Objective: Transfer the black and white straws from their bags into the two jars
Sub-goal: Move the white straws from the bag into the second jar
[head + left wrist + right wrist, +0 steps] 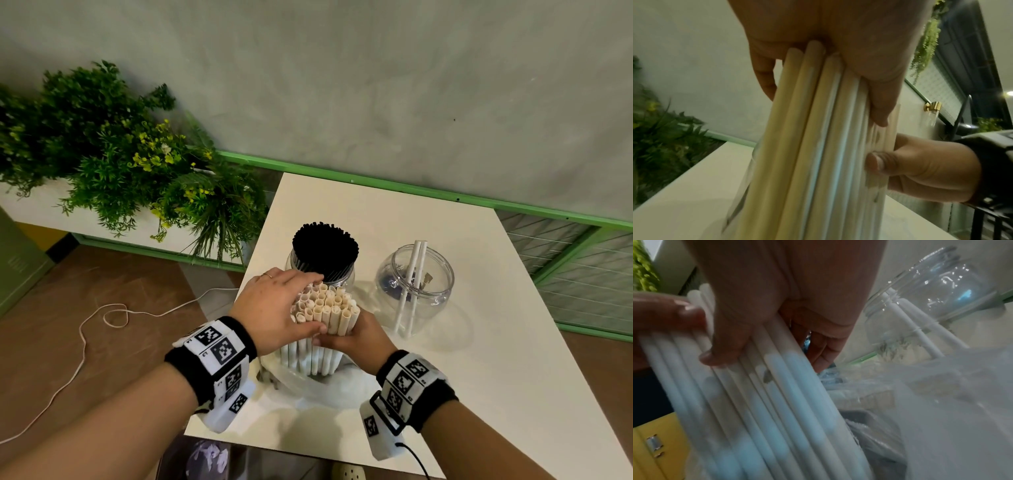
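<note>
An upright bundle of white straws (327, 310) stands in a clear plastic bag (318, 387) at the table's middle front. My left hand (277, 308) wraps the bundle's top from the left, thumb across its front. My right hand (356, 334) grips the bundle from the right, lower down. The left wrist view shows the white straws (818, 146) under my palm, with my right hand (920, 170) pinching them. In the right wrist view my fingers (729, 337) curl round the white straws (764, 402). Behind stands a jar (320, 270) packed with black straws (325, 246). A second clear jar (414, 286) holds two white straws (412, 274).
The white table (462, 359) has bare surface to the right and front right. A planter of green plants (113, 150) stands to the left beyond the table edge. A white cable (85, 339) lies on the brown floor. A green-framed wall runs behind.
</note>
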